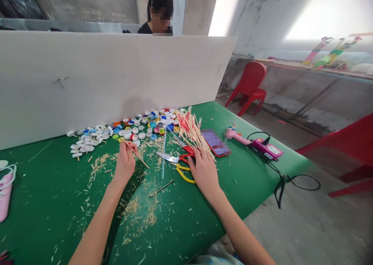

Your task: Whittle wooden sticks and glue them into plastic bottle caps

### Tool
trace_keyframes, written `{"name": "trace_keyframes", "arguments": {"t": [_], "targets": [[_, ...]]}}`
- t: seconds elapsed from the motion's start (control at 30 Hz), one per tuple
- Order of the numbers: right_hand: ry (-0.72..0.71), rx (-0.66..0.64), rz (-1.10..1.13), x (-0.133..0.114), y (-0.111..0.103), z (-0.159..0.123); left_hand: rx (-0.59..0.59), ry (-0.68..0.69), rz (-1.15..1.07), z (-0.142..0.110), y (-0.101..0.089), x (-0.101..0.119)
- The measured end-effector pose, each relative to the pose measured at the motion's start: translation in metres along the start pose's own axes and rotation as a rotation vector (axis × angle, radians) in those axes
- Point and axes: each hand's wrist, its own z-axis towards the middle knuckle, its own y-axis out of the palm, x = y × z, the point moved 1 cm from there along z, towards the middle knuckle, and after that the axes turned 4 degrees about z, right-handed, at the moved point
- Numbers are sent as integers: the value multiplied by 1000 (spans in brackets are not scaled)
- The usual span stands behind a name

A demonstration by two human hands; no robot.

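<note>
My left hand (126,162) is closed round a thin wooden stick (139,157) that carries a small yellow-green cap at its far end, just in front of a heap of coloured bottle caps (145,126). My right hand (204,169) lies palm down with fingers bent over the handles of red-handled scissors (171,157) and yellow-handled pliers (183,172). A bundle of wooden sticks (194,131) lies just beyond its fingertips. A clear thin tube (163,156) and one loose stick (161,188) lie between the hands.
A white board (101,74) stands upright across the green table (58,203); a person sits behind it. White caps on sticks (84,140), a phone (216,142), a pink glue gun (237,136), a corded pink device (266,148), wood shavings, red chairs (249,86).
</note>
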Motion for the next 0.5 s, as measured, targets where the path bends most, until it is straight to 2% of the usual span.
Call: {"name": "trace_keyframes", "arguments": {"t": [0.17, 0.27, 0.37, 0.5], "targets": [[35, -214, -33, 7, 2, 41, 12, 4, 27, 1, 0, -1], [49, -294, -44, 8, 4, 56, 20, 26, 41, 1, 0, 0], [42, -290, -60, 4, 6, 58, 33, 49, 40, 1, 0, 0], [29, -187, -57, -5, 8, 47, 45, 79, 20, 1, 2, 3]]}}
